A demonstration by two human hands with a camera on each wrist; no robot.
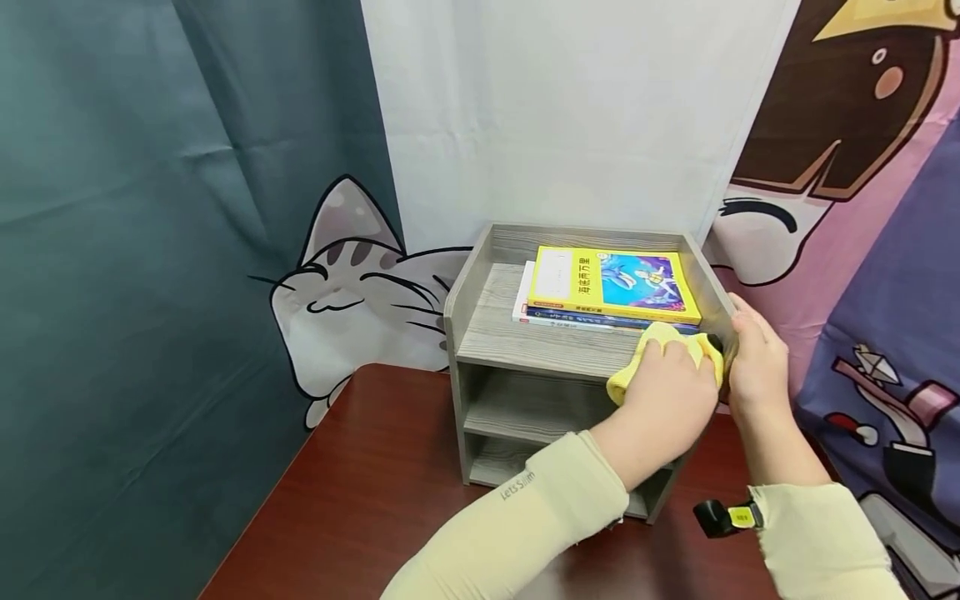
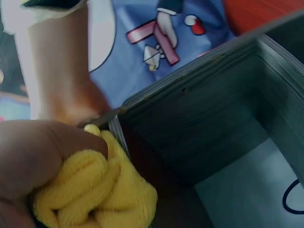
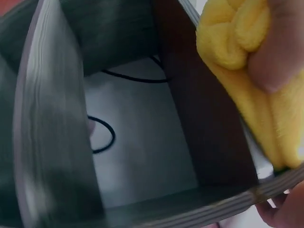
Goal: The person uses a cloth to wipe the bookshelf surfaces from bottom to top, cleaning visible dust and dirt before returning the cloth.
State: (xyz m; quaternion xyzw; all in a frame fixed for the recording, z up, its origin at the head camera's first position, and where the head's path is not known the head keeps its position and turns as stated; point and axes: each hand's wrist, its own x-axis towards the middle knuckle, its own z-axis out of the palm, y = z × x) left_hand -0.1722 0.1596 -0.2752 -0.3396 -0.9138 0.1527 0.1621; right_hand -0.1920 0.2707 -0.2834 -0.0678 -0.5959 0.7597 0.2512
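Note:
My left hand [image 1: 671, 404] grips a bunched yellow cloth [image 1: 624, 386] against the front of the right side panel of a grey wood-grain shelf unit [image 1: 547, 357]. Close up in the left wrist view, the fluffy cloth [image 2: 121, 202] lies folded at the panel's edge. The right hand [image 1: 759, 362] holds that same panel from its outer side, fingers at the upper edge; only a few of its fingertips [image 3: 280, 209] show in the right wrist view. On the top shelf lies a yellow book [image 1: 577, 279] over a blue one and a white one.
The unit, with open lower compartments [image 1: 532, 404], stands on a reddish-brown table [image 1: 360, 475]. Behind are a teal curtain [image 1: 135, 292] and a white cloth backdrop [image 1: 585, 108] with cartoon prints. A dark curved line [image 3: 137, 80] shows beyond the unit's opening.

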